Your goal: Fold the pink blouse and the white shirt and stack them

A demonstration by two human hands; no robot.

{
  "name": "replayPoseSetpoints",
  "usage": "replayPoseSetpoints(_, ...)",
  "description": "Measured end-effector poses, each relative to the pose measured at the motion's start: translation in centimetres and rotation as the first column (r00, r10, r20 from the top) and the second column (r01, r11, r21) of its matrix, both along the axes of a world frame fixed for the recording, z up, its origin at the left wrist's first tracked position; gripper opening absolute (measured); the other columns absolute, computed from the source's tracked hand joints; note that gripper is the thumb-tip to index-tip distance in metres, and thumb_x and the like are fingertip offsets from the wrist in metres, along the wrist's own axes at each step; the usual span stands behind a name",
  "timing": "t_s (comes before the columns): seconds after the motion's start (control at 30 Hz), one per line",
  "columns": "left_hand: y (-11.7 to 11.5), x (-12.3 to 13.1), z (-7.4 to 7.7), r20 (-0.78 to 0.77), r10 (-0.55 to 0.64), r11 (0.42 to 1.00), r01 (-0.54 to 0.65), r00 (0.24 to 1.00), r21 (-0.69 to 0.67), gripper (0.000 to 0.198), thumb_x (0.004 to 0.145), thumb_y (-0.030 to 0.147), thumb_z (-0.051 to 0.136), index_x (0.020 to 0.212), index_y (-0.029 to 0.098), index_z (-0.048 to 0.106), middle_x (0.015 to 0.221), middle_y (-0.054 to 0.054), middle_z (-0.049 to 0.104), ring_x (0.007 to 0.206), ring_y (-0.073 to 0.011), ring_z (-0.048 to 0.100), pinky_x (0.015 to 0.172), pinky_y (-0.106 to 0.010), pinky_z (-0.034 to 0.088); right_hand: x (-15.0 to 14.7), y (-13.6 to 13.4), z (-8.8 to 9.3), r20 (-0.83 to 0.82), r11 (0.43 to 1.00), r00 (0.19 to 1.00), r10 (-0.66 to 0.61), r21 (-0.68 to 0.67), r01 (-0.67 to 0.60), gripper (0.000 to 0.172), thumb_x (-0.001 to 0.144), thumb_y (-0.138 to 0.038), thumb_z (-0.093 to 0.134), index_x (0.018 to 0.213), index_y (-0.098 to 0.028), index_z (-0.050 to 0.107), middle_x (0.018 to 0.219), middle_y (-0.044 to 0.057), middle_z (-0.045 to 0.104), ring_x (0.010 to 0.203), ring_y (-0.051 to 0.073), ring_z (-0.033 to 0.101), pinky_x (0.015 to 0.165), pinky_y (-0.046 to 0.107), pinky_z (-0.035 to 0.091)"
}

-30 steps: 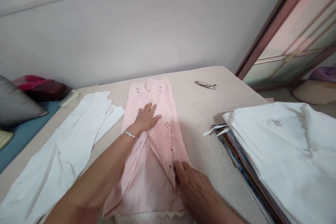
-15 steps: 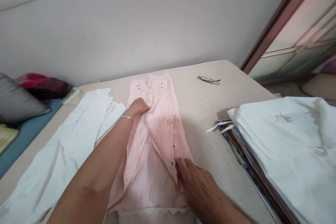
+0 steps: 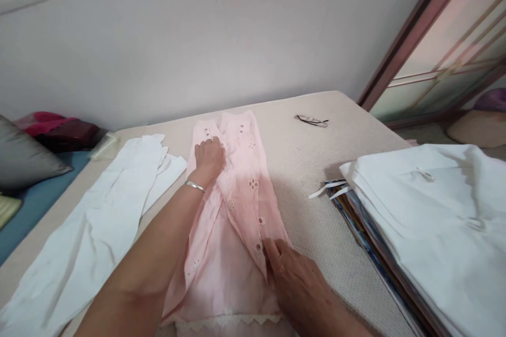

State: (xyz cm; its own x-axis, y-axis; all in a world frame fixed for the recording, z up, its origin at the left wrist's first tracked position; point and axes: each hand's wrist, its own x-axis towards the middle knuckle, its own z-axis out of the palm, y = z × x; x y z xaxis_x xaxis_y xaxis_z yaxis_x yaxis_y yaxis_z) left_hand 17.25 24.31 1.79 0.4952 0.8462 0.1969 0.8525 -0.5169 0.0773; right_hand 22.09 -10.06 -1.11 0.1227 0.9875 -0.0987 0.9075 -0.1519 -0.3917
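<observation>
**Two hands on a pink dress**

From the head camera: the left hand [image 3: 209,155] is curled, its grip bunched on the far part of the pink dress [image 3: 241,189]. The right hand [image 3: 294,281] lies flat, fingers together, pressing the near edge of the dress. The dress lies on the bed [image 3: 308,163] between the hands. White pants [image 3: 98,221] lie left of the left hand. A white pile [image 3: 430,221] sits right of the right hand. Glasses [image 3: 311,120] lie far beyond it.

pink eyelet garment [image 3: 241,189]: hem cut off by the bottom edge, middle covered by the left forearm
left hand [image 3: 209,155]: fingertips curled under, can't be seen
right hand [image 3: 300,284]: wrist cut off at the bottom
white cloth stack [image 3: 435,221]: cropped right
thin wire-like item [image 3: 312,120]: too small to be identified
</observation>
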Motion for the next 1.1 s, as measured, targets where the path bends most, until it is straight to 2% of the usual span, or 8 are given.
replayPoseSetpoints(0.17,2.2,6.4,0.3,0.102,-0.093,0.984,0.108,0.99,-0.142,0.025,0.094,0.019,0.046,0.108,0.015,0.066,0.115,-0.019,0.066,0.115,-0.0336,0.059,0.099,-0.044,0.044,-0.2,0.1,-1.1,0.055,1.0,0.998,0.01,-0.027,-0.009,0.04,0.08,0.0,0.047,0.111,-0.025,0.043,0.098,0.004,0.062,0.074,0.02,0.065,0.056,0.029,0.034)
replayPoseSetpoints(0.3,3.8,11.3,-1.0,0.147,-0.034,0.98,0.062,0.988,-0.191,0.027,0.09,0.018,0.054,0.113,0.013,0.067,0.122,-0.018,0.066,0.123,-0.0317,0.056,0.103,-0.042,0.044,0.3,0.2,-2.5,0.033,0.999,0.998,0.045,0.003,-0.045,0.037,0.08,-0.004,0.049,0.11,-0.026,0.044,0.098,0.004,0.063,0.071,0.02,0.066,0.05,0.027,0.034)
replayPoseSetpoints(0.4,4.4,13.1,-1.9,0.14,0.055,0.962,-0.014,0.989,-0.273,0.042,0.075,0.013,0.069,0.116,0.012,0.066,0.122,-0.02,0.067,0.118,-0.0333,0.061,0.095,-0.041,0.05,0.4,0.2,-3.6,0.055,0.997,0.996,0.064,0.045,-0.067,0.035,0.084,-0.006,0.047,0.112,-0.027,0.043,0.097,0.003,0.064,0.068,0.019,0.067,0.046,0.026,0.033)
replayPoseSetpoints(0.5,4.8,13.7,-2.0,0.12,0.101,0.942,-0.057,0.988,-0.329,0.052,0.065,0.009,0.076,0.116,0.012,0.066,0.118,-0.021,0.069,0.114,-0.0344,0.064,0.089,-0.04,0.053,0.2,0.1,-4.3,0.088,0.993,0.995,0.054,0.096,-0.063,0.032,0.086,-0.007,0.048,0.112,-0.027,0.043,0.094,0.003,0.065,0.069,0.019,0.068,0.045,0.026,0.035)
replayPoseSetpoints(0.63,4.8,13.8,-1.9,0.101,0.096,0.937,-0.056,0.99,-0.345,0.051,0.057,0.005,0.08,0.107,0.013,0.069,0.114,-0.021,0.07,0.114,-0.0378,0.064,0.091,-0.043,0.052,-0.2,0.1,-4.7,0.137,0.99,0.99,0.011,0.141,-0.03,0.029,0.088,-0.008,0.048,0.109,-0.026,0.044,0.09,0.002,0.064,0.065,0.019,0.068,0.042,0.026,0.033)
replayPoseSetpoints(0.77,4.6,14.0,-2.3,0.13,0.152,0.938,-0.102,0.98,-0.331,0.064,0.052,0.003,0.084,0.113,0.011,0.067,0.124,-0.024,0.065,0.118,-0.0395,0.062,0.093,-0.045,0.052,-0.3,0.3,-4.8,0.143,0.987,0.99,0.008,0.159,-0.031,0.027,0.087,-0.007,0.047,0.106,-0.027,0.044,0.087,0.001,0.064,0.063,0.019,0.067,0.041,0.027,0.032)
replayPoseSetpoints(0.87,5.0,13.9,-2.8,0.177,0.2,0.931,-0.13,0.964,-0.341,0.068,0.055,0.005,0.084,0.12,0.01,0.063,0.127,-0.025,0.063,0.117,-0.038,0.063,0.091,-0.044,0.053,-0.3,0.3,-4.8,0.149,0.989,0.989,0.002,0.147,-0.024,0.026,0.088,-0.007,0.047,0.105,-0.027,0.044,0.086,0.001,0.064,0.063,0.019,0.067,0.041,0.027,0.033)
replayPoseSetpoints(1.1,6.6,12.7,-3.7,0.27,0.258,0.91,-0.139,0.928,-0.392,0.047,0.069,0.018,0.078,0.114,0.011,0.067,0.114,-0.024,0.069,0.107,-0.0385,0.067,0.084,-0.046,0.055,-0.3,0.2,-4.2,0.139,0.989,0.99,0.005,0.144,-0.026,0.027,0.087,-0.007,0.047,0.106,-0.027,0.045,0.088,0.002,0.064,0.064,0.02,0.066,0.042,0.028,0.034)
